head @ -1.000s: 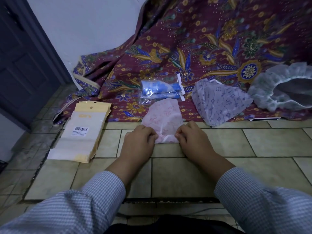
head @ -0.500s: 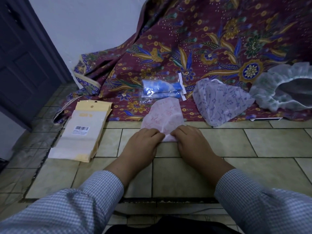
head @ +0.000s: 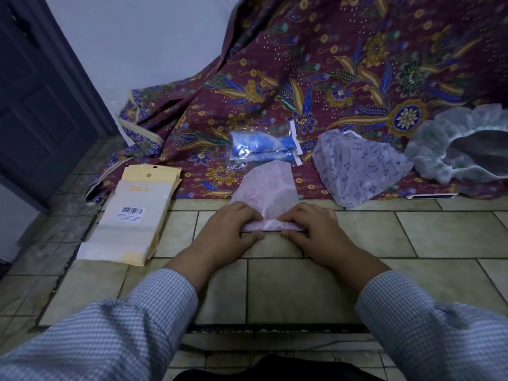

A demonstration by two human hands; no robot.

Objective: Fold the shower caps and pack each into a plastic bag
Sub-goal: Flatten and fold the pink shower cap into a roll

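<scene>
A stack of flat yellow-and-clear plastic bags [head: 129, 215] lies left of the hands; a clear bag of rolled blue caps [head: 261, 147], a folded lilac cap [head: 354, 169] and an open white frilly cap [head: 461, 149] sit on the maroon floral cloth [head: 330, 78]. Beige tiled floor [head: 275, 284], white wall. Left hand [head: 233, 229] and right hand [head: 310, 229] pinch the thin pink printed shower cap [head: 268, 185], rolling its near edge on the tiles.

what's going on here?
A person sits on the tiled floor folding a pink shower cap. The left hand and right hand both pinch its rolled near edge. Blue caps already sit packed in a plastic bag; a purple cap and a white cap wait beside it.
</scene>
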